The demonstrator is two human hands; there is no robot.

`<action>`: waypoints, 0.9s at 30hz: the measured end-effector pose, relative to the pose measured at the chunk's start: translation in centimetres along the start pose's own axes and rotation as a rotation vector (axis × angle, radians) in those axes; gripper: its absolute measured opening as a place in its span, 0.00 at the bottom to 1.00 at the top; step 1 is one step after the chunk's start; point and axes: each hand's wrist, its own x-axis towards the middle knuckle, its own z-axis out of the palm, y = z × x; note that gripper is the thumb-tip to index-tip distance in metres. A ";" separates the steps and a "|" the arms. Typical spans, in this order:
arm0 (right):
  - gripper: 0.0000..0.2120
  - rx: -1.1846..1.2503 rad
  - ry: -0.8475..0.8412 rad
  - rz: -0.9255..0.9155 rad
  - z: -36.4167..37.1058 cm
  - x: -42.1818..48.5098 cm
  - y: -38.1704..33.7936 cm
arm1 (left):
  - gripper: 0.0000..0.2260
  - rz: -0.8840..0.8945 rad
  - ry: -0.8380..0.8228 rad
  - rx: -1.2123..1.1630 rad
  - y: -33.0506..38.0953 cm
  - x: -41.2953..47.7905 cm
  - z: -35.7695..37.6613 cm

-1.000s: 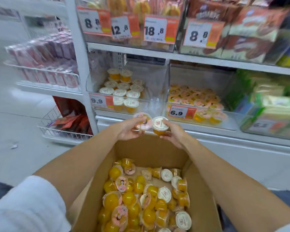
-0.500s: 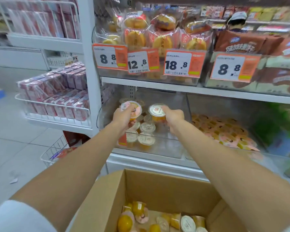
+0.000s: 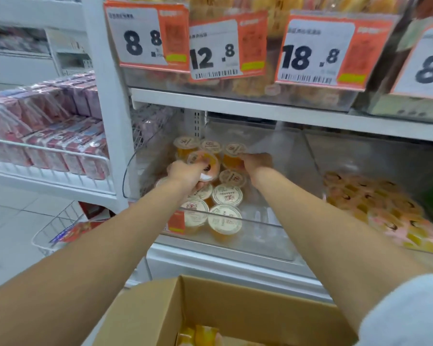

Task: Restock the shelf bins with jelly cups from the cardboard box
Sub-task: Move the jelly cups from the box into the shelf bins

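Note:
Both arms reach into the clear left shelf bin. My left hand grips a pink-lidded jelly cup, tilted above the white-lidded cups standing in the bin. My right hand holds a white-lidded orange jelly cup at the back row of cups; its fingers are partly hidden behind the cup. The open cardboard box sits below at the bottom edge, with a few yellow cups showing inside.
A second clear bin to the right holds several pink-lidded cups. The shelf above carries price tags and bagged snacks close over my hands. A white upright post and wire racks of pink packs stand left.
Both hands lifted the two cups from above the box and moved forward into the left bin, now lower among the stocked cups. The camera came closer to the shelf.

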 end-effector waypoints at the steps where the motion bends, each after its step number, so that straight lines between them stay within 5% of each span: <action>1: 0.20 -0.013 -0.008 -0.011 0.0 0.1 0.3 | 0.17 -0.003 -0.010 0.001 -0.1 -0.1 0.0; 8: 0.06 0.078 -0.119 -0.119 -4.6 -5.5 -0.1 | 0.20 0.060 -0.138 -0.074 3.4 -6.1 2.9; 12: 0.18 0.219 -0.180 -0.163 -11.0 -9.3 -1.7 | 0.13 0.074 -0.264 -0.101 6.3 -12.2 7.3; 17: 0.08 0.239 -0.165 -0.174 -20.5 -10.6 0.2 | 0.12 0.060 -0.379 0.021 7.2 -17.6 14.1; 22: 0.22 0.298 -0.041 0.062 -27.0 -7.3 3.8 | 0.09 0.335 -0.062 0.533 6.8 -16.7 16.8; 27: 0.14 0.076 0.042 0.043 -26.3 -2.8 5.5 | 0.12 0.277 -0.057 0.538 4.7 -12.2 17.3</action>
